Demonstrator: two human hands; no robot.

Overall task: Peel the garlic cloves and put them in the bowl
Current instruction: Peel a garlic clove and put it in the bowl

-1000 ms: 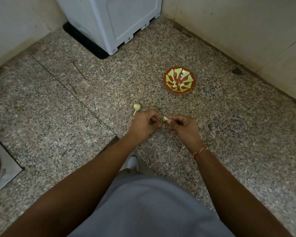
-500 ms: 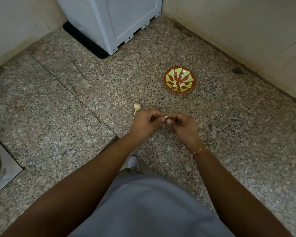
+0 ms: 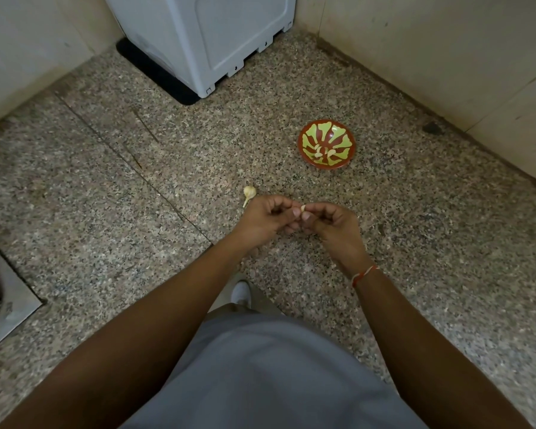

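Both hands meet just above the speckled stone floor. The left hand and the right hand pinch one garlic clove between their fingertips, other fingers curled. The red-and-green bowl, far and to the right, already holds a few peeled cloves; the garlic bulb lies on the floor just left of the left hand. The clove is small and likely slippery: a hard tug at the skin could pop it loose onto the floor, or leave papery scraps clinging to it.
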